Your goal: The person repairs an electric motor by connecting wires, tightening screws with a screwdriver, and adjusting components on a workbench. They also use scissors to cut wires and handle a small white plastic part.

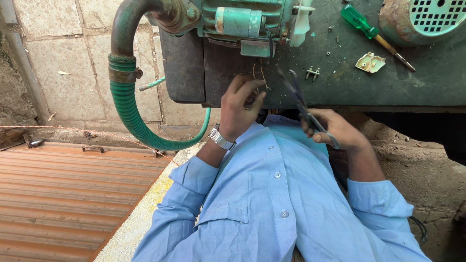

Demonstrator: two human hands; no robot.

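My left hand [241, 106] pinches thin wires [262, 77] that hang from the underside of a green pump motor [238, 22] at the edge of a dark workbench [340, 82]. A metal wristwatch [221, 138] sits on that wrist. My right hand [335, 130] grips a pair of scissors [297, 94] by the handles. Their blades are parted and point up toward the wires, a short way to the right of my left fingers. Both sleeves are light blue.
A green ribbed hose [131, 114] curves down from a rusty pipe elbow [127, 29] at the left. A green-handled screwdriver [371, 33], a cream plastic piece [370, 62], small metal terminals [312, 73] and a round fan cover [422, 19] lie on the bench. Corrugated metal sheeting [68, 194] covers the ground lower left.
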